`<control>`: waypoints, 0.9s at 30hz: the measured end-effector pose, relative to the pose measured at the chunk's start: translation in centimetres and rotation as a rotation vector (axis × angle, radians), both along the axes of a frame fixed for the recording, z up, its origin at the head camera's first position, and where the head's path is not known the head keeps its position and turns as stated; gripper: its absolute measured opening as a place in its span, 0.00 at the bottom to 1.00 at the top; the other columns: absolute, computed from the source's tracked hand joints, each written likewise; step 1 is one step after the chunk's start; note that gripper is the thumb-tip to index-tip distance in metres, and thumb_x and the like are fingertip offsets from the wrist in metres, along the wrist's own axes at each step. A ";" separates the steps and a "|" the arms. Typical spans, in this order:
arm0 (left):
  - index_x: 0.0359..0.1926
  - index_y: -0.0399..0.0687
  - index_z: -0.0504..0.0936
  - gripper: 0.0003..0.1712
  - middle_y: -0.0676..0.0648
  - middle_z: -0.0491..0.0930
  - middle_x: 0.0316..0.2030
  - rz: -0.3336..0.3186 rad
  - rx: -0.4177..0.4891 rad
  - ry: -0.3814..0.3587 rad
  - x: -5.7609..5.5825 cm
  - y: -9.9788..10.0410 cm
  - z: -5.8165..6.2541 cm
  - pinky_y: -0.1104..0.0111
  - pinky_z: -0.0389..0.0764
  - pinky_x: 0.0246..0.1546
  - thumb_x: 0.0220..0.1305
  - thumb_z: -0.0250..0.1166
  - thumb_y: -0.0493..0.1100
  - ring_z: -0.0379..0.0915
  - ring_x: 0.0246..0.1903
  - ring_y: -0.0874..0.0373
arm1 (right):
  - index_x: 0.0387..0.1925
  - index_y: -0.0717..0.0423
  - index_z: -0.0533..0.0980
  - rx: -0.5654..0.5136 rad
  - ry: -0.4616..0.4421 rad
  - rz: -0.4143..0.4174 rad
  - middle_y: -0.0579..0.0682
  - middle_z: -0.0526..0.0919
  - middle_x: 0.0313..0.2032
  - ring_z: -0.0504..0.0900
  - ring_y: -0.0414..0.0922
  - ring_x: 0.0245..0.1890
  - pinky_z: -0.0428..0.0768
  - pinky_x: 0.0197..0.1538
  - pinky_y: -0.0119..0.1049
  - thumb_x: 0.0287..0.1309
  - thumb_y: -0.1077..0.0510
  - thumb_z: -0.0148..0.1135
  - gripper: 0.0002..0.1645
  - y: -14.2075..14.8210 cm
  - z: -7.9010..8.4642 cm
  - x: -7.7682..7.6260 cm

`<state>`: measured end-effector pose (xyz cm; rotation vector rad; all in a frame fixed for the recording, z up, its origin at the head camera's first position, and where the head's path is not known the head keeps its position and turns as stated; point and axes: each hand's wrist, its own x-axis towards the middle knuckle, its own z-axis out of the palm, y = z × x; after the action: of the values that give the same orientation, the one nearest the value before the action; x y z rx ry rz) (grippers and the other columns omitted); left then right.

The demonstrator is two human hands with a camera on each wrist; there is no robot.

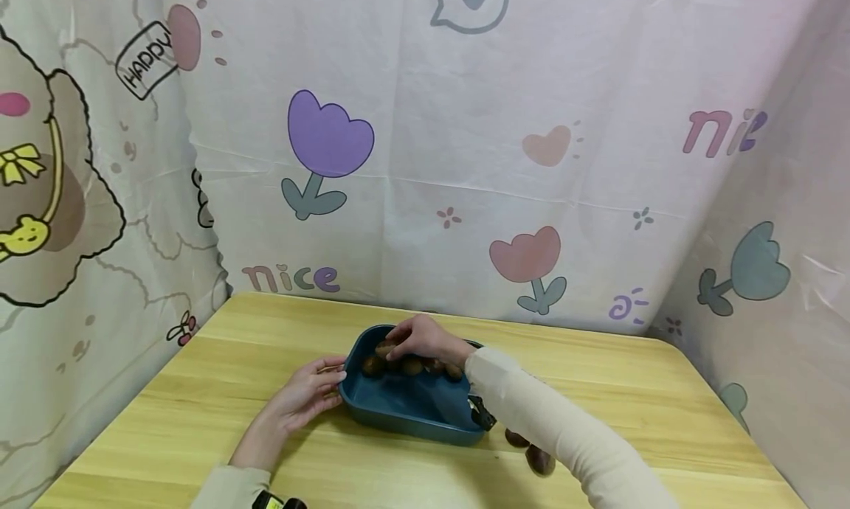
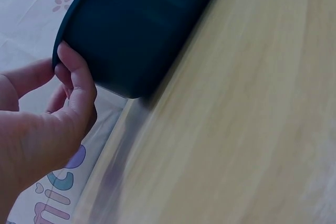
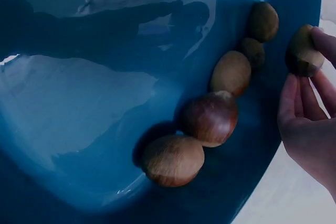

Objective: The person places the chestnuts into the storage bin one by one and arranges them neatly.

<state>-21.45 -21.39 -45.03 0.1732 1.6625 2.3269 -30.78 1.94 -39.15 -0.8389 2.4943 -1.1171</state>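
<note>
A dark blue rounded rectangular dish (image 1: 412,426) sits on the table, its floor reflective in the right wrist view. My left hand (image 1: 304,397) grips its left end, with fingers at the rim and against the outer wall (image 2: 131,30). Over the far left part of the dish, my right hand (image 1: 425,338) pinches a brown chestnut (image 3: 304,51) between thumb and fingertips, close to the rim. Several more chestnuts lie in a curved row along the dish's far side, among them a glossy dark one (image 3: 211,119) and a paler one (image 3: 174,160).
Two chestnuts, one of them at the front (image 1: 540,461), lie on the wooden table (image 1: 265,339) right of the dish, beside my right sleeve (image 1: 564,420). A printed cloth (image 1: 425,125) hangs behind the table and along both sides.
</note>
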 end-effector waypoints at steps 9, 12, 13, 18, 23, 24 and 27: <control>0.60 0.33 0.65 0.19 0.49 0.76 0.42 -0.001 -0.005 0.003 0.0 0.0 0.0 0.68 0.76 0.39 0.71 0.53 0.34 0.73 0.38 0.60 | 0.43 0.59 0.84 0.033 -0.075 0.003 0.46 0.85 0.35 0.78 0.42 0.36 0.77 0.46 0.35 0.50 0.60 0.74 0.17 -0.9 -0.4 0.3; 0.60 0.33 0.65 0.19 0.49 0.76 0.42 0.001 -0.007 0.004 0.0 0.0 0.0 0.68 0.76 0.39 0.71 0.53 0.34 0.73 0.38 0.60 | 0.43 0.58 0.84 0.054 -0.083 0.024 0.46 0.85 0.35 0.78 0.43 0.35 0.77 0.45 0.35 0.49 0.61 0.75 0.16 -0.9 -0.6 0.3; 0.60 0.33 0.65 0.19 0.48 0.76 0.42 0.000 -0.007 0.004 0.0 0.1 -0.1 0.68 0.76 0.39 0.71 0.53 0.34 0.73 0.38 0.60 | 0.43 0.57 0.84 0.064 -0.082 0.032 0.45 0.84 0.34 0.78 0.42 0.35 0.77 0.45 0.35 0.49 0.61 0.75 0.16 -0.9 -0.7 0.3; 0.61 0.31 0.64 0.20 0.47 0.76 0.43 -0.013 -0.001 0.010 0.1 0.2 0.0 0.68 0.76 0.39 0.71 0.53 0.34 0.73 0.39 0.59 | 0.40 0.56 0.84 0.114 -0.059 0.062 0.44 0.84 0.32 0.79 0.40 0.33 0.77 0.42 0.32 0.48 0.60 0.75 0.15 -1.1 -1.4 0.2; 0.60 0.30 0.64 0.20 0.47 0.76 0.43 -0.006 -0.010 0.009 0.2 0.3 0.1 0.68 0.75 0.38 0.71 0.53 0.34 0.73 0.39 0.59 | 0.40 0.57 0.84 0.178 0.005 0.068 0.43 0.83 0.32 0.78 0.38 0.32 0.76 0.42 0.31 0.48 0.59 0.76 0.15 -1.2 -1.4 0.3; 0.60 0.30 0.63 0.20 0.47 0.76 0.43 -0.003 -0.013 0.008 0.2 0.2 0.1 0.68 0.75 0.38 0.71 0.53 0.34 0.73 0.39 0.59 | 0.40 0.57 0.84 0.192 0.023 0.073 0.43 0.83 0.31 0.78 0.38 0.31 0.76 0.41 0.30 0.47 0.59 0.76 0.16 -1.3 -1.3 0.4; 0.61 0.30 0.63 0.21 0.47 0.76 0.43 0.000 -0.015 0.008 0.2 0.2 0.0 0.68 0.75 0.38 0.71 0.53 0.34 0.73 0.39 0.59 | 0.40 0.58 0.84 0.225 0.059 0.086 0.43 0.83 0.31 0.77 0.36 0.31 0.76 0.40 0.29 0.46 0.60 0.77 0.17 -1.4 -1.2 0.4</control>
<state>-21.30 -21.22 -45.02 0.1798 1.6832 2.3155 -30.39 0.56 -40.39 -0.9151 2.5435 -0.7766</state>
